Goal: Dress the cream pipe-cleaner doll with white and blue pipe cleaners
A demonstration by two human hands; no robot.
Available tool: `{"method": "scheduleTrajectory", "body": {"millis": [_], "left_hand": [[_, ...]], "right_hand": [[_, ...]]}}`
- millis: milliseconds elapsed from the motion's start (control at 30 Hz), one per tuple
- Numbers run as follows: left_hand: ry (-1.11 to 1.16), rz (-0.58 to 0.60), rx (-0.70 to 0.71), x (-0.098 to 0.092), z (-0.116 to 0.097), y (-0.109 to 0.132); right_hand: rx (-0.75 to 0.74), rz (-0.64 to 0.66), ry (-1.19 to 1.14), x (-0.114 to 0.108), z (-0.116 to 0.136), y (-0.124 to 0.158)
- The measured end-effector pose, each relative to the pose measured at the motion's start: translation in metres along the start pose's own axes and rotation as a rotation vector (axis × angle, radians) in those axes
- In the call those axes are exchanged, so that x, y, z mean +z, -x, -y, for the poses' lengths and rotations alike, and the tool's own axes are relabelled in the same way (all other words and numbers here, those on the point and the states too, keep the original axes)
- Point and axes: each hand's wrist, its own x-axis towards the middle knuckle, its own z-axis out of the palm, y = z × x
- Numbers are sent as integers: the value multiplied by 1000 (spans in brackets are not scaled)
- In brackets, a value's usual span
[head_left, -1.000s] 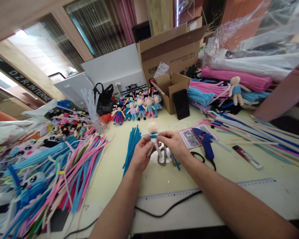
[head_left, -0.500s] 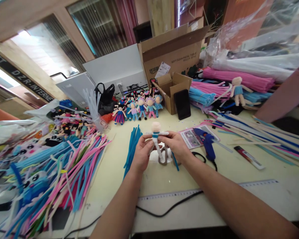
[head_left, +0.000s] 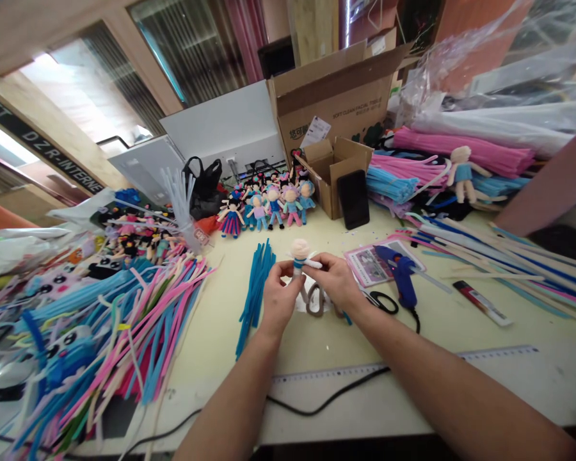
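Note:
Between my hands a small pipe-cleaner doll [head_left: 300, 250] stands upright, with a round cream head, pale arms and a blue band around its chest. My left hand [head_left: 282, 291] is closed on its body from the left, hiding much of the legs. My right hand [head_left: 336, 279] pinches near the doll's outstretched arm on the right. Below the hands lies a brown-grey looped pipe cleaner [head_left: 313, 301] on a white patch. To the left of my left hand rests a bundle of teal pipe cleaners [head_left: 255, 291].
A blue glue gun [head_left: 403, 275] lies on a pink-edged card [head_left: 365, 264], beside black-handled scissors [head_left: 384, 302]. Finished dolls [head_left: 273, 203] stand at the back by a phone [head_left: 352, 200] and cardboard box [head_left: 336, 96]. Loose pipe cleaners [head_left: 158, 333] heap at left; a ruler [head_left: 331, 372] lies in front.
My left hand has shifted up and covers more of the doll's legs. My right hand has moved from the doll's chest out toward its arm, which now tilts downward.

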Motion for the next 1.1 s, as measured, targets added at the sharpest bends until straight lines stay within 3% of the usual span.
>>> {"method": "scheduleTrajectory", "body": {"millis": [400, 1100], "left_hand": [[442, 70, -173, -1, 4, -6], [671, 114, -366, -1, -3, -8]], "right_hand": [[-50, 15, -44, -3, 1, -4], [-22, 57, -112, -5, 5, -4]]}}
